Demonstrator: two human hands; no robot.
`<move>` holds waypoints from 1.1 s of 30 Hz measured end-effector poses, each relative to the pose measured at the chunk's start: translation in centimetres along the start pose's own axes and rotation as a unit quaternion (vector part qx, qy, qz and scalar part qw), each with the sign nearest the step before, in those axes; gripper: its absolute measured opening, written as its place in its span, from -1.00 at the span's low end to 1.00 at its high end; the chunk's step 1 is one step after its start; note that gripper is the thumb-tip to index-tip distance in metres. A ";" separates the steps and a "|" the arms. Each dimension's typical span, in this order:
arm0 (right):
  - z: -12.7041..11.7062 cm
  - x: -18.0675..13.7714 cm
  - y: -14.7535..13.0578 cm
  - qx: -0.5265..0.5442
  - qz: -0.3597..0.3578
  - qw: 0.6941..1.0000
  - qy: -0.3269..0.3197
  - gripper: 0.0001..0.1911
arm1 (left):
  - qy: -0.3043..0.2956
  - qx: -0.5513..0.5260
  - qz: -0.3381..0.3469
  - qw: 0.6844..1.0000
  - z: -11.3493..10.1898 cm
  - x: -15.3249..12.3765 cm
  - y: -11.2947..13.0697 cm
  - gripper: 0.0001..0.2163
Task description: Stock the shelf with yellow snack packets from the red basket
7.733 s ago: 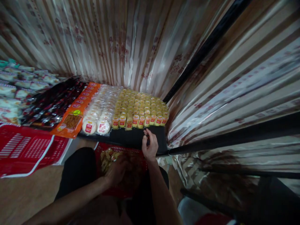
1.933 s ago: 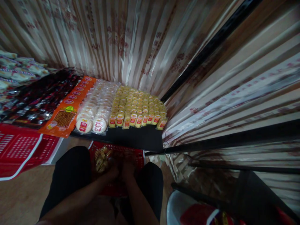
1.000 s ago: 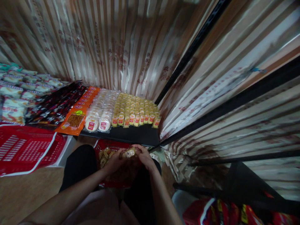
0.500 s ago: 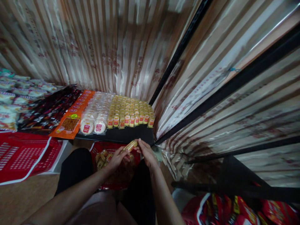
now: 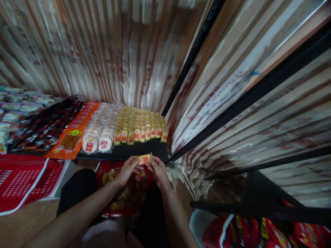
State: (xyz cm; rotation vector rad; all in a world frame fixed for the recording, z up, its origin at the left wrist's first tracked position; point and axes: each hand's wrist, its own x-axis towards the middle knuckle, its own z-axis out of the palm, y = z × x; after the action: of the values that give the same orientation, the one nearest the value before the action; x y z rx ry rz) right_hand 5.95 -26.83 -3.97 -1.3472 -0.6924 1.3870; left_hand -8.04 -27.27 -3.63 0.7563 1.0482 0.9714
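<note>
My left hand (image 5: 127,169) and my right hand (image 5: 156,168) together pinch a small yellow snack packet (image 5: 144,159) by its two ends, just in front of the black shelf (image 5: 144,149). Rows of the same yellow packets (image 5: 141,124) stand on that shelf, right behind the held one. Under my hands, between my knees, sits a red basket (image 5: 124,191) with more loose packets in it.
Left of the yellow rows lie round white cakes in clear wrap (image 5: 99,128), an orange snack pack (image 5: 73,132) and dark red packets (image 5: 43,125). A red crate (image 5: 23,181) stands at the left. Striped curtains and black shelf bars close the back and right. Red bags (image 5: 258,232) lie bottom right.
Both hands rose from the red basket with one yellow packet and brought it up to the front edge of the shelf. The view swung slightly left.
</note>
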 end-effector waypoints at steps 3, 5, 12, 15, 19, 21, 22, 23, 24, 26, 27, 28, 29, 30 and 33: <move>0.1 0.4 0.9 -0.004 0.010 1.000 0.004 -0.62 | 0.037 0.067 0.024 0.997 0.4 1.3 0.5 -0.68; -0.1 0.6 1.2 -0.073 0.005 0.997 -0.003 -0.66 | 0.061 0.118 0.036 0.990 0.6 2.5 0.8 -0.71; -0.6 1.2 -0.1 -0.457 -0.297 0.828 0.132 -0.57 | 0.092 0.380 0.162 0.906 1.8 6.2 3.4 -0.65; -0.5 2.3 -0.5 -0.473 -0.350 0.802 0.104 -0.58 | 0.065 0.453 0.185 0.870 3.1 7.8 4.5 -0.67; -0.4 4.6 -0.7 -0.446 -0.343 0.817 0.124 -0.58 | 0.032 0.491 0.247 0.835 4.7 10.6 5.1 -0.67; -0.4 5.5 -0.8 -0.424 -0.338 0.829 0.139 -0.60 | 0.023 0.494 0.282 0.822 5.4 12.1 5.2 -0.67; -0.5 6.0 -0.8 -0.414 -0.335 0.834 0.142 -0.60 | 0.019 0.499 0.288 0.817 5.7 12.7 5.2 -0.67; -0.5 6.3 -0.8 -0.406 -0.333 0.839 0.142 -0.60 | 0.015 0.507 0.288 0.813 6.1 13.3 5.3 -0.67; -0.6 6.7 -0.8 -0.398 -0.331 0.844 0.141 -0.61 | 0.011 0.515 0.284 0.809 6.4 13.8 5.3 -0.66; -0.8 7.2 -0.7 -0.388 -0.330 0.849 0.138 -0.60 | 0.004 0.529 0.280 0.801 7.1 14.6 5.3 -0.65; -0.9 7.5 -0.7 -0.386 -0.333 0.849 0.140 -0.60 | 0.001 0.535 0.279 0.798 7.4 14.9 5.4 -0.64; -1.0 7.7 -0.7 -0.386 -0.335 0.847 0.143 -0.60 | -0.001 0.540 0.277 0.795 7.7 15.2 5.4 -0.63; -1.1 7.9 -0.7 -0.390 -0.338 0.844 0.148 -0.60 | -0.002 0.544 0.274 0.793 8.0 15.4 5.4 -0.63; -1.2 8.1 -0.7 -0.395 -0.339 0.839 0.155 -0.60 | -0.002 0.548 0.270 0.792 8.2 15.6 5.5 -0.63; -1.4 8.6 -0.7 -0.417 -0.338 0.826 0.173 -0.59 | -0.006 0.550 0.266 0.792 8.6 16.1 5.6 -0.67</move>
State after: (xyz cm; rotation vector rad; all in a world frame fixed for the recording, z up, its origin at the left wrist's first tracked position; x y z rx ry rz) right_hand 8.93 -19.05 -6.62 -1.6939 -1.4399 0.2103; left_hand 1.44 -10.79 -1.59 2.1127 1.4060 0.7300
